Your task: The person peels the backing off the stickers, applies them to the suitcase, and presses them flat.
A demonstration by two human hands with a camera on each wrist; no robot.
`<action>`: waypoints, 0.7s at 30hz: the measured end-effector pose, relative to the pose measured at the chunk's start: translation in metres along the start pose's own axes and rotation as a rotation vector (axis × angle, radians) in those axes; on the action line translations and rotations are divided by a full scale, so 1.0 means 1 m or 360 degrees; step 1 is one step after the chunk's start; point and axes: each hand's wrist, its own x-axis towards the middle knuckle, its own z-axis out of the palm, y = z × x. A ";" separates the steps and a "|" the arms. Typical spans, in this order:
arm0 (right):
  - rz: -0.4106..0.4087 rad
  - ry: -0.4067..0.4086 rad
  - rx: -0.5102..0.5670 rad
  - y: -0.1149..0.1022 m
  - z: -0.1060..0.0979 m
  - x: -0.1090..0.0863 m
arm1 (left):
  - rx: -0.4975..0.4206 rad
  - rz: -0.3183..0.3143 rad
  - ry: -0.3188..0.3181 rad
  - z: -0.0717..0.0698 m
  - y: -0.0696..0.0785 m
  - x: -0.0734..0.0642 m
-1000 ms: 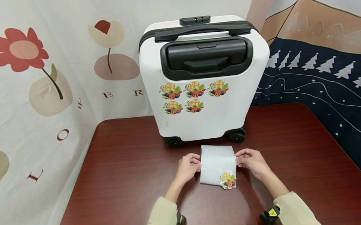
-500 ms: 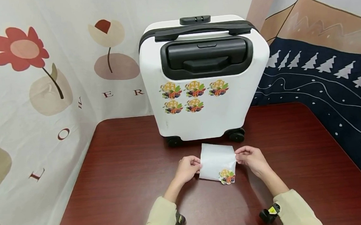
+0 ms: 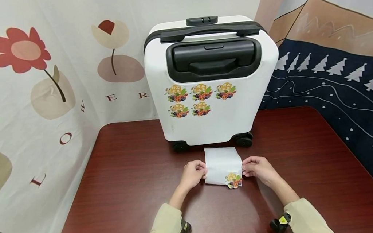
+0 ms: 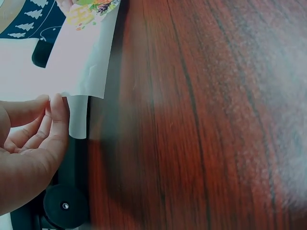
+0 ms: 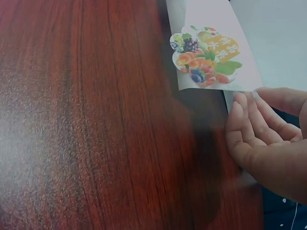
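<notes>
A white sticker backing sheet (image 3: 221, 163) is held above the table in front of the suitcase. One fruit sticker (image 3: 234, 180) sits at its lower right corner, its edge sticking out past the sheet. My left hand (image 3: 192, 174) pinches the sheet's left edge between thumb and fingertips; the left wrist view shows this pinch (image 4: 38, 139) close up. At the opposite edge my right hand (image 3: 259, 170) pinches the sheet the same way, near the sticker (image 5: 206, 57) in the right wrist view. The white suitcase (image 3: 226, 124) stands upright, with several matching fruit stickers (image 3: 201, 92) in two rows on its front.
The suitcase stands on black wheels (image 3: 243, 140) at the back of the dark red wooden table (image 3: 130, 194). A pale cloth printed with flowers (image 3: 68, 38) hangs behind and left; a navy cloth with white trees (image 3: 352, 92) hangs at the right.
The backing sheet, with both hands still on its edges, has moved slightly away toward the suitcase and a little left. The right hand has shifted slightly along with it.
</notes>
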 end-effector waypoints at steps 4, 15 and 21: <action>-0.0028 -0.0113 -0.0054 0.003 -0.002 -0.002 | -0.0044 -0.0005 0.0008 0.000 0.001 0.000; -0.0121 -0.0193 -0.0064 -0.004 -0.006 -0.006 | -0.0133 -0.0004 0.0052 0.000 0.006 0.003; -0.0171 -0.0167 -0.0076 -0.011 -0.006 -0.004 | -0.0142 -0.0025 0.0143 -0.001 0.015 0.003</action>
